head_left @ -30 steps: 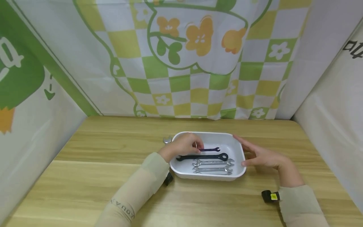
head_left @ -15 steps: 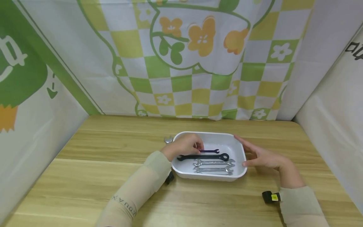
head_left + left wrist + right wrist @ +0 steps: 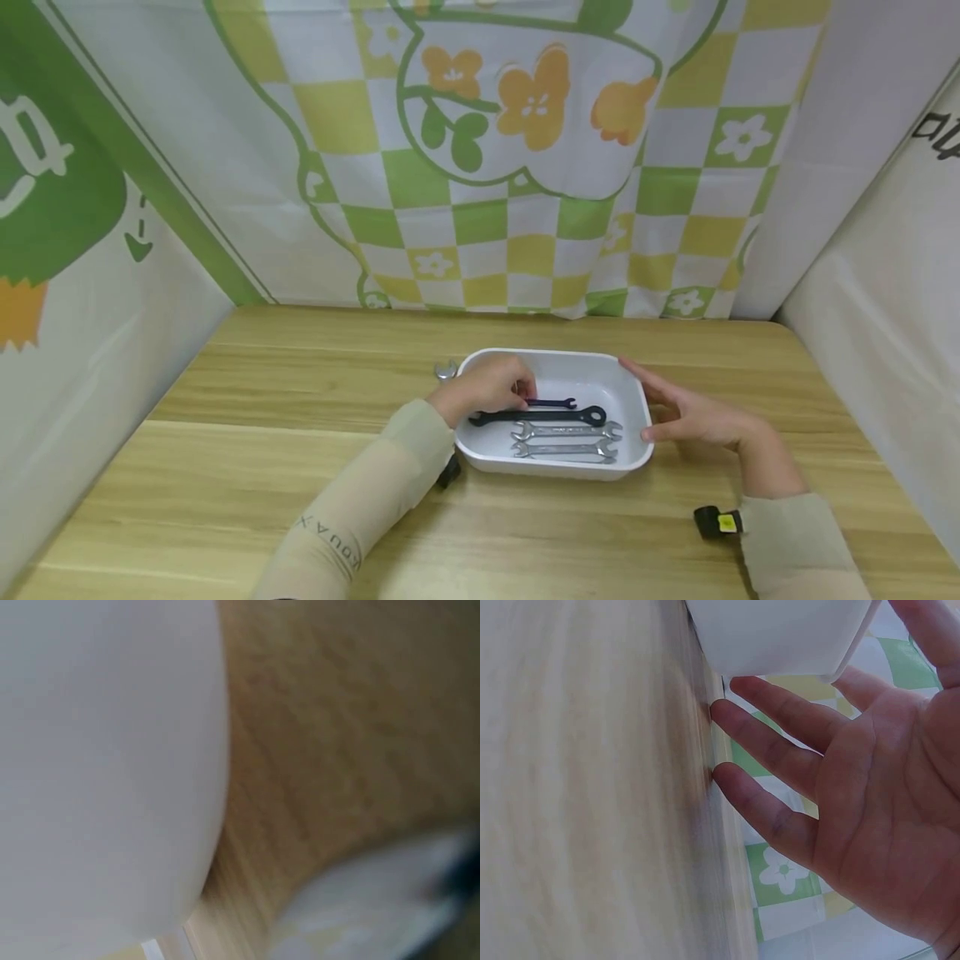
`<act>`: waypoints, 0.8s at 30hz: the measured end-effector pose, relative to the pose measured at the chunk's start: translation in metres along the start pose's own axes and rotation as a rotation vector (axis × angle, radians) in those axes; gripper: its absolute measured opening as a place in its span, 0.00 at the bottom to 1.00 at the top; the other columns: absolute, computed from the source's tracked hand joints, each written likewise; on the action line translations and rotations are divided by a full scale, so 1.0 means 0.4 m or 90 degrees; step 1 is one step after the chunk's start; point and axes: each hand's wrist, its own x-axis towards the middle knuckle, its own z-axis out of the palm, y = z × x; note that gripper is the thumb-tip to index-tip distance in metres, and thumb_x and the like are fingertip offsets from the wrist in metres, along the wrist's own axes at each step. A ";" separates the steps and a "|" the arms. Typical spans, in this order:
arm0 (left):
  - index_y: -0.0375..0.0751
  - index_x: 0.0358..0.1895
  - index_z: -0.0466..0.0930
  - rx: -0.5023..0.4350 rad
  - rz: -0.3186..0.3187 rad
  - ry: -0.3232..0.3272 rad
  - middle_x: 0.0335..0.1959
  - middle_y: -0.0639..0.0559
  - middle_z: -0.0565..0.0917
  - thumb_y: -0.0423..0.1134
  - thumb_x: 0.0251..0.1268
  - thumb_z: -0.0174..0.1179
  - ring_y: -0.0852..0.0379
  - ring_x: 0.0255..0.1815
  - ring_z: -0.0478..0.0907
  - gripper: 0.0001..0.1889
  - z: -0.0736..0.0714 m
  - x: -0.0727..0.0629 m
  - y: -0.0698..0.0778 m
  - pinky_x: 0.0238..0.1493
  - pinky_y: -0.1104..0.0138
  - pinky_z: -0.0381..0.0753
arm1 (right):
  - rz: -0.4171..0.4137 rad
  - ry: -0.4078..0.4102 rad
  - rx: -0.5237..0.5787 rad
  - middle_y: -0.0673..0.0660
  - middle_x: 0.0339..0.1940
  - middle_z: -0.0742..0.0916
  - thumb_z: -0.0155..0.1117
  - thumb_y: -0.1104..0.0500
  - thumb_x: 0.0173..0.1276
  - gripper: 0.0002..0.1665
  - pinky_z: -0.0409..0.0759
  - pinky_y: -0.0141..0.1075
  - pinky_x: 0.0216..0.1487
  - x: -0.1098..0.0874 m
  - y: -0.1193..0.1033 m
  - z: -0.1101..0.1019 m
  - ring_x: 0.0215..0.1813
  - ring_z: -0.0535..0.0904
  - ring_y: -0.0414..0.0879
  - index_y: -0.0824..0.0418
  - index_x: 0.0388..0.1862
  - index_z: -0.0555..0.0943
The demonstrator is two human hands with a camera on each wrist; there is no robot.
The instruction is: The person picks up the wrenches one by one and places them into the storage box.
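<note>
In the head view a white tray [image 3: 555, 472] stands on the table. My left hand [image 3: 497, 385] reaches over its left side and pinches a small dark purple open-end wrench [image 3: 555, 403], whose left end the fingers hide. Just below it lies a larger black ratcheting wrench [image 3: 542, 416]. Two silver double-ended wrenches [image 3: 567, 431] lie nearer the tray's front. My right hand [image 3: 693, 414] rests against the tray's right end, thumb and forefinger at the rim. The right wrist view shows that hand [image 3: 885, 795] with spread fingers beside the tray wall [image 3: 780, 637].
Another silver wrench head [image 3: 446, 370] pokes out on the wooden table [image 3: 300, 392], left of the tray; the arm hides the remainder. Patterned curtains [image 3: 525, 233] close off the back and sides. The left wrist view is mostly tray wall [image 3: 105, 772].
The small purple wrench has shifted slightly toward the front, closer to the black wrench, with my left hand on it. My right hand keeps its place at the tray's end.
</note>
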 end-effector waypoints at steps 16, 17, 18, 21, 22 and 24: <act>0.43 0.37 0.88 -0.020 0.003 -0.006 0.35 0.53 0.88 0.31 0.58 0.69 0.60 0.39 0.82 0.05 -0.001 0.007 -0.005 0.48 0.68 0.80 | -0.008 0.000 -0.019 0.67 0.82 0.46 0.67 0.62 0.66 0.60 0.66 0.55 0.67 0.000 -0.004 -0.004 0.76 0.53 0.75 0.54 0.83 0.37; 0.43 0.37 0.88 -0.024 0.004 -0.006 0.35 0.53 0.88 0.31 0.58 0.69 0.60 0.39 0.82 0.05 -0.002 0.006 -0.004 0.48 0.69 0.80 | -0.008 0.000 -0.022 0.67 0.82 0.46 0.67 0.62 0.66 0.60 0.65 0.56 0.68 0.000 -0.004 -0.004 0.76 0.53 0.76 0.55 0.83 0.37; 0.43 0.37 0.89 -0.028 0.004 -0.006 0.35 0.53 0.88 0.31 0.58 0.69 0.60 0.39 0.82 0.05 -0.003 0.004 -0.002 0.47 0.69 0.80 | -0.007 0.001 -0.024 0.67 0.82 0.46 0.67 0.62 0.66 0.60 0.63 0.60 0.68 0.000 -0.005 -0.003 0.76 0.53 0.76 0.55 0.83 0.37; 0.42 0.38 0.88 -0.041 0.009 -0.003 0.35 0.52 0.88 0.31 0.59 0.68 0.60 0.38 0.82 0.05 -0.005 0.000 0.002 0.46 0.70 0.80 | -0.004 0.002 -0.023 0.67 0.82 0.45 0.68 0.61 0.66 0.60 0.60 0.64 0.68 -0.002 -0.005 -0.001 0.76 0.52 0.76 0.54 0.83 0.38; 0.42 0.38 0.88 -0.046 0.012 -0.002 0.35 0.52 0.88 0.31 0.59 0.68 0.60 0.38 0.82 0.05 -0.005 -0.001 0.003 0.46 0.70 0.80 | -0.004 0.002 -0.021 0.68 0.82 0.45 0.68 0.61 0.66 0.60 0.60 0.65 0.68 -0.002 -0.004 -0.001 0.76 0.52 0.76 0.54 0.83 0.37; 0.42 0.38 0.88 -0.055 0.013 0.001 0.35 0.51 0.88 0.31 0.60 0.67 0.60 0.38 0.82 0.05 -0.005 -0.003 0.004 0.46 0.69 0.80 | -0.003 0.001 -0.016 0.68 0.82 0.45 0.68 0.62 0.66 0.60 0.60 0.65 0.68 -0.003 -0.003 0.001 0.76 0.52 0.76 0.55 0.83 0.37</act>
